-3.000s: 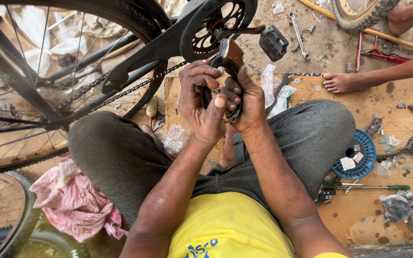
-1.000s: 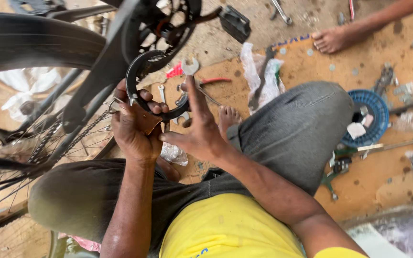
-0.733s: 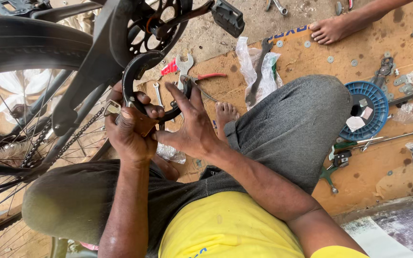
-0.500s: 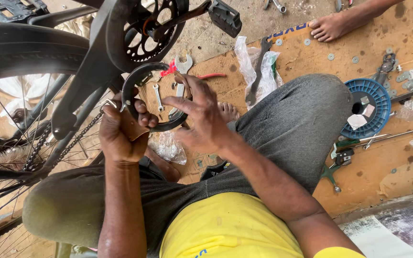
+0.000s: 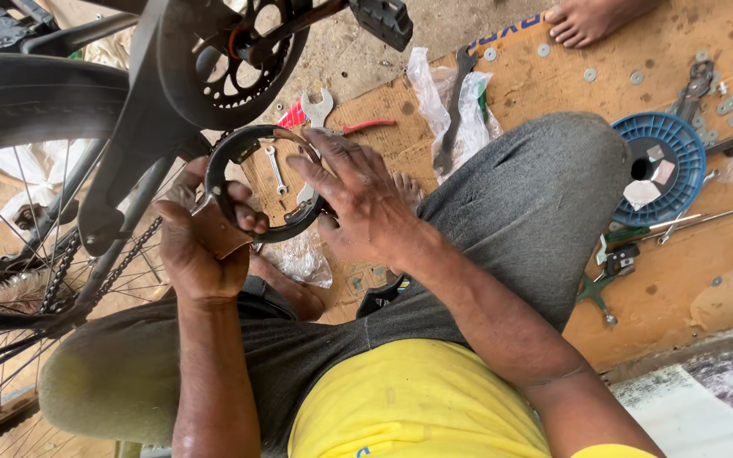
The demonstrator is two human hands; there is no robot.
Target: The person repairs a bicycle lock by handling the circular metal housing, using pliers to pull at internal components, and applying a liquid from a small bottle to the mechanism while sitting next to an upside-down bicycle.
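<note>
left hand (image 5: 201, 242): palm up, fingers curled holding lower-left rim of black ring guard (image 5: 252, 148) | right hand (image 5: 362, 208): fingers spread wide, pressing ring's right side | ring: raised above knees, just below chainring (image 5: 231, 59) | spanners (image 5: 316, 110) on board behind

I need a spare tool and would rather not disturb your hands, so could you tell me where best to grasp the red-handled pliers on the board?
Judging by their pose, take the red-handled pliers by the handles, coming from the right. The handles lie flat and exposed there, while the jaw end points toward the open-ended spanner and the black ring held by both hands.
</note>
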